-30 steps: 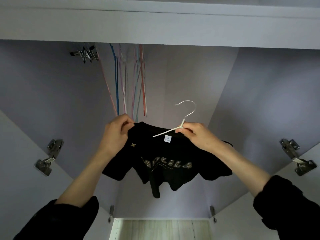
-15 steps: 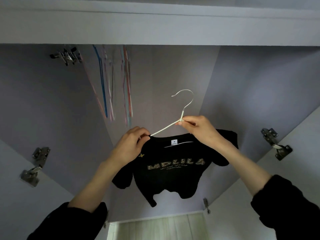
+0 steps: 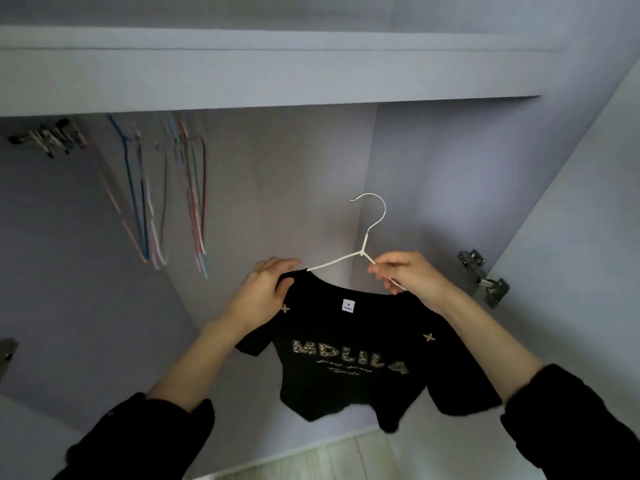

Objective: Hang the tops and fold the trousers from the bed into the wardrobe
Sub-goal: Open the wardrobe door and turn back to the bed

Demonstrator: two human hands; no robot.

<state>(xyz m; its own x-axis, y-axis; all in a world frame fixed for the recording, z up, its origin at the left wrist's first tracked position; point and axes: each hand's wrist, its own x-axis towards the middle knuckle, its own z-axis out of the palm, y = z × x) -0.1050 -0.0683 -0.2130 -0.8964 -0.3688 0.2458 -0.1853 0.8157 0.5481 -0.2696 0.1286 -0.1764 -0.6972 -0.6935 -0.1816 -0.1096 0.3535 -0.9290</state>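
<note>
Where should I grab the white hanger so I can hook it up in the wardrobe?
Grip the white hanger at the neck, where the hook meets the two arms, coming from below. The hook points up and is bare, so this probably keeps it free to catch on something. The right hand already pinches the arm just beside that spot; the left hand holds the black T-shirt collar.
</note>
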